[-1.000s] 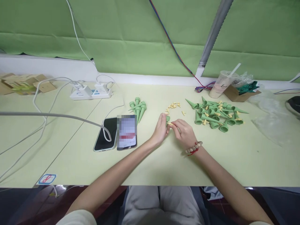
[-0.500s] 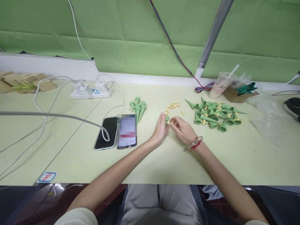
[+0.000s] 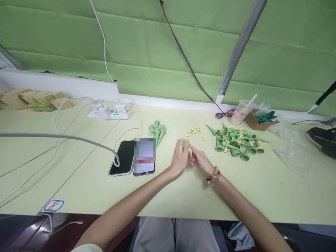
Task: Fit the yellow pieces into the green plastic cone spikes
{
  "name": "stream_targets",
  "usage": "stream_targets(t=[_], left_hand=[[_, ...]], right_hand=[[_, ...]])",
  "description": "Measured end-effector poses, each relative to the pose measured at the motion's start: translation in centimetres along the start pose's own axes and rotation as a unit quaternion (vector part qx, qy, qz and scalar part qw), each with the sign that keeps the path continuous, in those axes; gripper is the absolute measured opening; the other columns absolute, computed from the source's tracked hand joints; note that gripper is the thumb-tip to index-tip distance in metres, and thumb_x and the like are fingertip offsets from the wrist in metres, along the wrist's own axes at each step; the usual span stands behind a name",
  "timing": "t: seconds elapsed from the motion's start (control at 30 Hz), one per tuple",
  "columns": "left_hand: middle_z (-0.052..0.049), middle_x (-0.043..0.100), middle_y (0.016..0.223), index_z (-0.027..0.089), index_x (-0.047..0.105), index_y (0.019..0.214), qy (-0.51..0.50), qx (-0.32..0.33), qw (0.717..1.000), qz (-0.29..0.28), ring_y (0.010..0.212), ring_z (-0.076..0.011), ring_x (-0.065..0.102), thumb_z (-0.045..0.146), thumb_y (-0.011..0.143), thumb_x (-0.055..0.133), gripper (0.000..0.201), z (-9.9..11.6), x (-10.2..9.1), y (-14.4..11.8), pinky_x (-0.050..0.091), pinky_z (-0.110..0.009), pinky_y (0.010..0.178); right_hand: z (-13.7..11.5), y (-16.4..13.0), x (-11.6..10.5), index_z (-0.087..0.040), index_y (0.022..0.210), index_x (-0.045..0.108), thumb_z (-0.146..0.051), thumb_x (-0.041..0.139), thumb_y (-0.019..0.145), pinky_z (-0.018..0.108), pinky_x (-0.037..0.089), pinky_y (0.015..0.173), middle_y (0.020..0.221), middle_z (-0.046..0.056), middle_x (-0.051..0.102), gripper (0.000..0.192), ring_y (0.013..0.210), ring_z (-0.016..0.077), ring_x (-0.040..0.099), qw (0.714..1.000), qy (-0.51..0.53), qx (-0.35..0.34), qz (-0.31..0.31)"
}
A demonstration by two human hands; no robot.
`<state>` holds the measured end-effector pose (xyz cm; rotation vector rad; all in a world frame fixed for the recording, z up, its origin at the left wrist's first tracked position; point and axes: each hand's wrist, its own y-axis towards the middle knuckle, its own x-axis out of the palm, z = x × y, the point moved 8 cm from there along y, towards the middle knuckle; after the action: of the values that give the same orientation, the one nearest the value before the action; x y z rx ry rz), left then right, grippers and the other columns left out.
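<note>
Left hand [image 3: 180, 156] has fingers curled round a green piece [image 3: 187, 144], right hand [image 3: 202, 162] pinching a yellow bit [image 3: 190, 151] just beside it.

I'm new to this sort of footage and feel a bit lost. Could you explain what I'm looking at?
There is no machine here: these are a person's own bare hands. The view comes from one camera worn on the head, looking forward and down at a pale desk.

The left hand holds a green piece, mostly hidden by the fingers. The right hand is at a small yellow piece beside it; whether it grips that piece is hard to tell.

Beyond the hands lie loose yellow bits. Left of these is a small group of green cones; to the right is a larger heap of cones with yellow bits among them.

Also on the desk are two phones, a power strip and a plastic cup.
</note>
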<state>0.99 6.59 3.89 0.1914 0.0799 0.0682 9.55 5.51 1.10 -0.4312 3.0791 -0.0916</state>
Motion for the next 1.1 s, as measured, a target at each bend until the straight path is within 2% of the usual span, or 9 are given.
stream_targets(t=[0.1,0.17,0.3,0.53,0.67,0.8,0.9,1.0,1.1], left_hand=[[-0.003,0.049,0.086,0.019,0.048,0.084,0.132,0.131,0.982,-0.044,0.073,-0.0127,0.048,0.044,0.084,0.037,0.026,1.9,0.2,-0.2,0.039,-0.026,0.068],[-0.001,0.048,0.079,0.020,0.047,0.083,0.126,0.134,0.981,-0.057,0.068,-0.0117,0.046,0.043,0.084,0.036,0.026,1.8,0.2,-0.1,0.037,-0.025,0.065],[0.006,0.031,0.057,0.019,0.039,0.073,-0.058,-0.008,0.997,-0.041,0.047,-0.0068,0.032,0.052,0.082,0.037,0.034,-0.1,-0.3,0.8,0.028,-0.019,0.047],[0.010,0.022,0.042,0.019,0.036,0.066,-0.133,-0.270,0.942,-0.148,0.035,-0.0041,0.016,0.069,0.070,0.037,0.050,-2.6,0.7,0.2,0.011,-0.017,0.035],[0.010,0.022,0.038,0.019,0.032,0.061,-0.118,-0.304,0.929,-0.177,0.033,-0.0031,0.014,0.069,0.070,0.037,0.051,-3.1,0.9,-0.2,0.008,-0.016,0.034],[0.009,0.026,0.039,0.020,0.037,0.067,-0.112,-0.272,0.946,-0.137,0.032,-0.0035,0.017,0.069,0.069,0.041,0.049,-3.3,0.8,-0.2,0.010,-0.016,0.033],[0.009,0.024,0.038,0.020,0.038,0.068,-0.098,-0.275,0.947,-0.130,0.031,-0.0040,0.017,0.071,0.070,0.035,0.052,-3.6,1.0,-0.4,0.010,-0.016,0.032],[0.008,0.027,0.040,0.018,0.040,0.065,-0.063,-0.235,0.961,-0.131,0.031,-0.0049,0.022,0.070,0.073,0.029,0.053,-3.4,1.1,-0.1,0.015,-0.018,0.033],[0.004,0.038,0.050,0.017,0.044,0.067,-0.009,-0.113,0.989,-0.098,0.039,-0.0067,0.037,0.061,0.079,0.030,0.048,-2.0,0.5,0.7,0.028,-0.019,0.039]], right_hand=[[1.6,-0.1,1.6,-0.022,0.056,0.027,-0.069,0.047,0.067,0.022,0.029,0.043,0.045,-0.010,0.021,0.052,0.038,0.0062,0.024,0.980,0.164,0.103,-0.039],[1.7,-0.2,1.6,-0.022,0.057,0.030,-0.069,0.045,0.068,0.022,0.030,0.043,0.045,-0.010,0.024,0.051,0.038,0.0065,0.027,0.981,0.160,0.103,-0.038],[-1.1,-0.5,-1.1,-0.019,0.071,0.045,-0.058,0.036,0.082,0.026,0.038,0.053,0.055,-0.003,0.044,0.042,0.051,0.0119,0.044,0.991,-0.090,-0.076,0.061],[-3.5,-0.9,-1.0,-0.021,0.088,0.050,-0.041,0.040,0.088,0.027,0.042,0.061,0.080,0.003,0.057,0.023,0.066,0.0145,0.055,0.868,-0.430,-0.241,0.067],[-3.9,-0.9,-0.2,-0.020,0.091,0.052,-0.036,0.035,0.091,0.027,0.042,0.061,0.078,0.003,0.059,0.023,0.064,0.0146,0.055,0.810,-0.501,-0.295,0.075],[-3.8,-1.0,0.8,-0.018,0.081,0.054,-0.026,0.029,0.093,0.029,0.041,0.065,0.076,0.005,0.059,0.029,0.066,0.0153,0.054,0.773,-0.536,-0.332,0.069],[-3.3,-0.9,1.0,-0.017,0.078,0.054,-0.023,0.028,0.093,0.030,0.040,0.067,0.075,0.006,0.058,0.031,0.070,0.0161,0.053,0.802,-0.505,-0.315,0.053],[-2.4,-0.5,0.6,-0.018,0.070,0.052,-0.028,0.028,0.093,0.028,0.041,0.068,0.072,0.004,0.056,0.034,0.070,0.0147,0.052,0.894,-0.363,-0.261,0.038],[-0.1,0.5,0.2,-0.018,0.060,0.044,-0.044,0.032,0.089,0.028,0.042,0.061,0.057,-0.002,0.044,0.040,0.054,0.0112,0.045,0.982,-0.129,-0.138,0.010]])
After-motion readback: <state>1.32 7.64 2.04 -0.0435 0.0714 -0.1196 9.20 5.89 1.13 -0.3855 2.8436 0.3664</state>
